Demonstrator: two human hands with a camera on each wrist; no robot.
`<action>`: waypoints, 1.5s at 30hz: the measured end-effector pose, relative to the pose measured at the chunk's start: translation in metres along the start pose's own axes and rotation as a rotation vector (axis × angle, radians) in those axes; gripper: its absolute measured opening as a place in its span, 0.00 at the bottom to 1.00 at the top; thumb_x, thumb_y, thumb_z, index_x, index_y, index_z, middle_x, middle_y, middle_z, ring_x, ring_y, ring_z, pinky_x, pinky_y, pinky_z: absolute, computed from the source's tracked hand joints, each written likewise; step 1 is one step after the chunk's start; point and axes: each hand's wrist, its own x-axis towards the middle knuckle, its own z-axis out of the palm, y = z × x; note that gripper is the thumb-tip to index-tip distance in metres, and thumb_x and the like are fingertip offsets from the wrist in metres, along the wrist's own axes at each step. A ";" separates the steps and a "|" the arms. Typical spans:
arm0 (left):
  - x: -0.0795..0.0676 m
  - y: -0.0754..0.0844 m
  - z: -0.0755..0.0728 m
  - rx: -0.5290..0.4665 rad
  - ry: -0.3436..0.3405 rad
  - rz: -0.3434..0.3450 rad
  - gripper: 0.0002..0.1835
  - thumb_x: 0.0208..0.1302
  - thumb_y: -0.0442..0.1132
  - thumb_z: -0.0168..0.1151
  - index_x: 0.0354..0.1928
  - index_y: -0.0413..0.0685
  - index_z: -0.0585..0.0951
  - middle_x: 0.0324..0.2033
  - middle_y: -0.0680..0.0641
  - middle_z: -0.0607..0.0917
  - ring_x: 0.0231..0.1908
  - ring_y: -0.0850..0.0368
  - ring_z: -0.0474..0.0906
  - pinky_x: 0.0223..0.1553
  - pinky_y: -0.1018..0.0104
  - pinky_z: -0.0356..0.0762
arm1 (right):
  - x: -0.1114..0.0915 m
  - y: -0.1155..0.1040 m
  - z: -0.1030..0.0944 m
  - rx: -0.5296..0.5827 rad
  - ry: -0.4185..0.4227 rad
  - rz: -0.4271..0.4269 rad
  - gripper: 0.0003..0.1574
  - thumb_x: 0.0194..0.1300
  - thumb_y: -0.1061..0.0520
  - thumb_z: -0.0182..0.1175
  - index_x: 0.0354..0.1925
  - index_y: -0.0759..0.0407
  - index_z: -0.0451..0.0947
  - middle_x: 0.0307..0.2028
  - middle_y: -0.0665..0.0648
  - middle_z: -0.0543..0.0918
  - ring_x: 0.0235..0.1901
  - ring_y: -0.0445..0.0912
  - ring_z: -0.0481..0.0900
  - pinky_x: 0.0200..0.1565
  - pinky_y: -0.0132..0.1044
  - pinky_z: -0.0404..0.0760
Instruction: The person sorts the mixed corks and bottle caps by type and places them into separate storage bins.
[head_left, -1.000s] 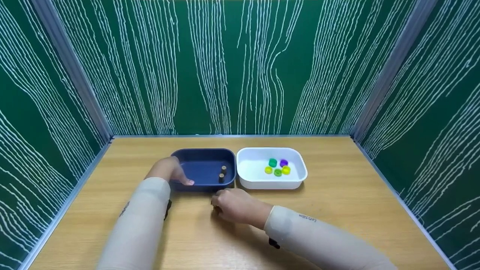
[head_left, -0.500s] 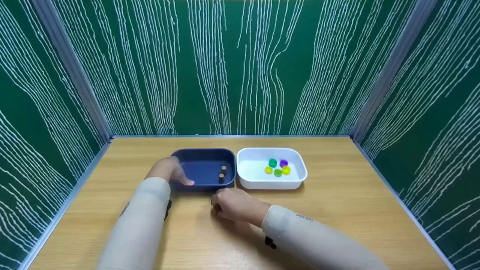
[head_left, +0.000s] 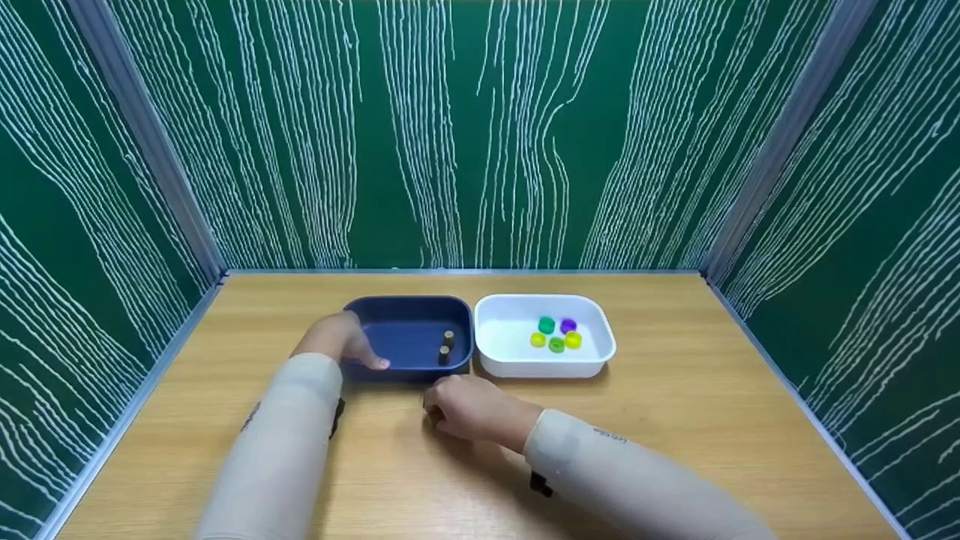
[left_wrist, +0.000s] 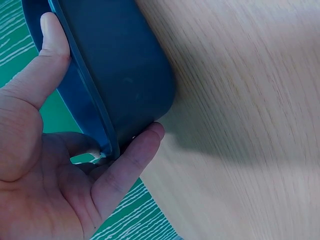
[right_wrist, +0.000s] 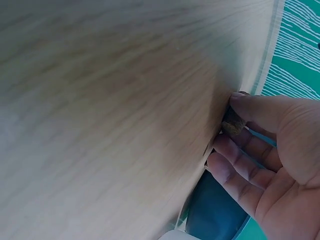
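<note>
My left hand (head_left: pixel 334 339) holds the left end of a navy blue tray (head_left: pixel 397 369). In the left wrist view the thumb hooks over the rim of the tray (left_wrist: pixel 125 65), with the other fingers about its outer corner. Inside the tray stand several small dark cylinders (head_left: pixel 444 355) with tan tops, near its right end. My right hand (head_left: pixel 472 409) is low over the table, just in front of the tray. The right wrist view shows its thumb and fingers pinching a small dark piece (right_wrist: pixel 233 122) with a rough brown end, partly hidden by the fingers.
A white tray (head_left: pixel 495 366) stands right beside the navy one. It holds several small coloured rings, among them a purple one (head_left: pixel 568 325) and a yellow one (head_left: pixel 538 340). Green walls with white wavy lines close in the wooden table (head_left: pixel 675 420) at the back and sides.
The right forearm has shifted slightly to the left, while the right hand stays in nearly the same place. My left hand and both trays have not visibly moved.
</note>
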 end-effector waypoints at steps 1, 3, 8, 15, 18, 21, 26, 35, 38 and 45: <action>-0.001 0.000 0.000 0.000 0.000 -0.002 0.65 0.66 0.57 0.85 0.87 0.26 0.56 0.86 0.25 0.64 0.86 0.25 0.61 0.88 0.35 0.63 | 0.000 0.000 0.000 -0.003 0.002 -0.001 0.06 0.73 0.62 0.76 0.39 0.51 0.90 0.32 0.46 0.87 0.30 0.38 0.77 0.33 0.27 0.77; -0.001 -0.001 -0.001 0.015 -0.003 0.001 0.65 0.67 0.58 0.85 0.87 0.25 0.56 0.86 0.25 0.64 0.86 0.25 0.60 0.88 0.35 0.63 | 0.001 0.000 0.001 -0.023 0.011 -0.008 0.05 0.73 0.61 0.76 0.39 0.51 0.90 0.32 0.46 0.88 0.29 0.38 0.77 0.33 0.28 0.77; -0.002 0.000 -0.002 0.048 -0.010 0.005 0.66 0.67 0.60 0.83 0.87 0.26 0.55 0.86 0.27 0.63 0.87 0.27 0.60 0.89 0.37 0.62 | 0.003 -0.001 0.001 -0.046 0.022 -0.009 0.05 0.73 0.60 0.76 0.38 0.51 0.90 0.31 0.46 0.89 0.28 0.38 0.77 0.32 0.28 0.76; -0.003 0.001 -0.002 0.030 -0.020 0.005 0.67 0.66 0.60 0.85 0.87 0.26 0.55 0.86 0.26 0.62 0.87 0.27 0.58 0.89 0.37 0.62 | 0.002 0.000 -0.003 -0.011 -0.018 0.020 0.03 0.75 0.59 0.76 0.42 0.50 0.91 0.32 0.46 0.89 0.29 0.38 0.78 0.34 0.27 0.80; -0.003 0.002 -0.001 0.034 -0.025 0.012 0.67 0.67 0.60 0.84 0.88 0.25 0.54 0.87 0.26 0.61 0.87 0.26 0.57 0.89 0.37 0.61 | 0.001 0.000 -0.008 0.011 -0.040 0.040 0.05 0.75 0.59 0.77 0.47 0.50 0.93 0.36 0.46 0.92 0.31 0.38 0.81 0.40 0.28 0.87; -0.004 0.002 -0.002 0.034 -0.024 0.014 0.67 0.66 0.60 0.85 0.87 0.25 0.54 0.87 0.26 0.61 0.87 0.26 0.58 0.89 0.37 0.61 | 0.002 0.001 -0.016 0.054 -0.064 0.068 0.09 0.75 0.59 0.78 0.51 0.49 0.94 0.41 0.46 0.95 0.34 0.37 0.84 0.47 0.30 0.92; -0.004 0.001 -0.002 0.026 -0.020 0.014 0.68 0.65 0.60 0.85 0.87 0.25 0.55 0.87 0.26 0.62 0.87 0.26 0.58 0.89 0.37 0.61 | 0.007 0.002 -0.038 0.139 -0.070 0.113 0.06 0.75 0.57 0.78 0.48 0.48 0.95 0.40 0.45 0.94 0.35 0.37 0.86 0.47 0.31 0.92; 0.000 -0.001 -0.002 0.022 -0.018 0.020 0.68 0.65 0.60 0.85 0.88 0.26 0.54 0.87 0.26 0.62 0.87 0.28 0.59 0.89 0.38 0.61 | 0.015 0.011 -0.067 0.195 -0.015 0.205 0.06 0.73 0.59 0.79 0.44 0.47 0.92 0.38 0.44 0.91 0.38 0.41 0.86 0.46 0.35 0.91; 0.002 0.000 -0.004 0.025 -0.022 0.028 0.69 0.65 0.60 0.86 0.88 0.26 0.54 0.87 0.26 0.62 0.87 0.28 0.60 0.89 0.38 0.61 | 0.016 0.015 -0.070 0.188 -0.007 0.226 0.05 0.76 0.58 0.77 0.45 0.47 0.92 0.40 0.45 0.92 0.39 0.42 0.87 0.48 0.36 0.92; -0.001 0.001 -0.012 0.047 -0.066 0.037 0.71 0.61 0.63 0.87 0.87 0.26 0.56 0.86 0.27 0.63 0.86 0.29 0.61 0.89 0.37 0.61 | 0.018 0.024 -0.069 0.194 0.032 0.232 0.04 0.75 0.57 0.78 0.46 0.48 0.93 0.41 0.46 0.93 0.41 0.42 0.87 0.50 0.38 0.92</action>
